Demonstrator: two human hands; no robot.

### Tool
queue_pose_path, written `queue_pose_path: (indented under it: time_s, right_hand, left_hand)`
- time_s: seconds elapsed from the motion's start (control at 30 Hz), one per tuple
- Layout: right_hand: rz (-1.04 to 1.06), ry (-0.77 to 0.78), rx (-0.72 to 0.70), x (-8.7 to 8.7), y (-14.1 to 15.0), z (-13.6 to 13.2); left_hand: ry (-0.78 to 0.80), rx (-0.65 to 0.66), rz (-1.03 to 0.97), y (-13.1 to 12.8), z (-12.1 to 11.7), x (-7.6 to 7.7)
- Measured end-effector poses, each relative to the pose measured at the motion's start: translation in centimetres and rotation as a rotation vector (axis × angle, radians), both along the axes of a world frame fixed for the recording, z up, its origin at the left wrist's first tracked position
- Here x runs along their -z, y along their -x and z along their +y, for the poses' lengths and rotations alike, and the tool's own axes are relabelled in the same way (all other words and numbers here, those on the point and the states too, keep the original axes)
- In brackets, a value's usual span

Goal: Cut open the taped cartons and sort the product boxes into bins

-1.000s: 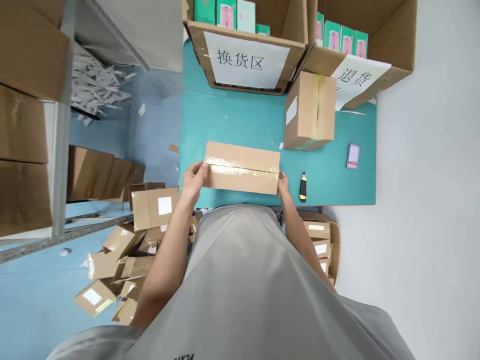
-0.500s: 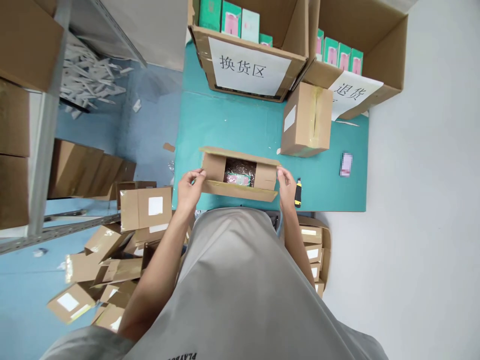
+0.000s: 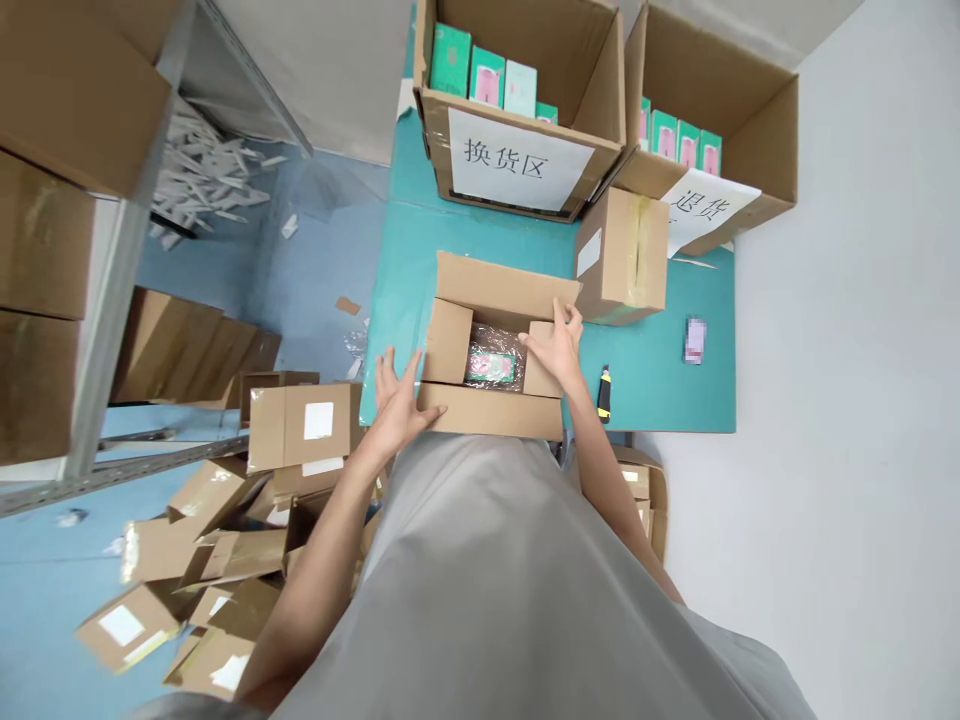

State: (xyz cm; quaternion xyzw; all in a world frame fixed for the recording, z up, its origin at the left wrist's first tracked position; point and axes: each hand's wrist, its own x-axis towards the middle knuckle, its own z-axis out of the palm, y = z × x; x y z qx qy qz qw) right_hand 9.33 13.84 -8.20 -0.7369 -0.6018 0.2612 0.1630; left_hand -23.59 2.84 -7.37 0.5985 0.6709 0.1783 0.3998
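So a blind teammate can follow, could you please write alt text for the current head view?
A left hand and right hand touch flaps of an open carton on a teal table, with a green-pink package and clear plastic inside. A utility knife lies nearby.

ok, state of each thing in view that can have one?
Front carton: open, long flaps spread, short flaps partly covering inside.
Green-and-pink package: inside it, under clear plastic.
Left hand: open, thumb on near flap.
Right hand: open, over right short flap.
Taped carton: closed.
Left labelled bin: open, holding green boxes.
Right labelled bin: open, holding green boxes.
Cutter: lying on table, blade unclear.
Floor cartons: heaped loosely.
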Motion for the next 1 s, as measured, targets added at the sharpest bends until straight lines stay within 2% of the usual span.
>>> queue_pose_path:
  time_s: [0.17,0.3,0.4,0.5,0.57,0.63,0.77,0.83,0.9,1.0]
  right_hand:
    - [-0.156,0.014,-0.045,0.4,2.5,-1.3]
    - [-0.238,-0.028,-0.069,-1.3,1.2,-2.9]
    - [-0.274,-0.059,-0.012,-3.3,-0.8,-4.8]
    - [-0.251,-0.068,-0.007,-4.7,-1.1,-6.8]
    - [-0.220,-0.037,-0.074,-5.1,0.1,-7.7]
    - [-0.202,0.028,-0.204,-5.1,1.9,-7.9]
    - [-0.292,0.180,-0.544,-4.5,4.6,-6.5]
    - [-0.374,0.228,-0.645,-4.5,4.8,-5.7]
    - [-0.425,0.248,-0.674,-5.0,4.6,-5.3]
    - [-0.427,0.205,-0.636,-6.6,3.4,-5.9]
  left_hand:
    - [-0.137,0.245,0.042,-3.7,3.5,-1.0]
    - [-0.196,0.417,0.054,-6.6,5.1,-1.0]
    - [-0.235,0.435,0.074,-7.1,5.2,-0.7]
    - [-0.293,0.389,0.108,-6.3,4.8,-0.7]
    - [-0.305,0.372,0.120,-5.9,4.7,-0.7]
    - [-0.283,0.401,0.108,-5.9,4.7,-0.5]
    - [-0.207,0.483,0.072,-6.8,5.4,0.4]
    - [-0.221,0.478,0.080,-7.0,5.8,0.3]
    - [-0.264,0.497,0.119,-6.8,5.8,-0.6]
    - [-0.334,0.560,0.219,-5.7,5.0,-3.2]
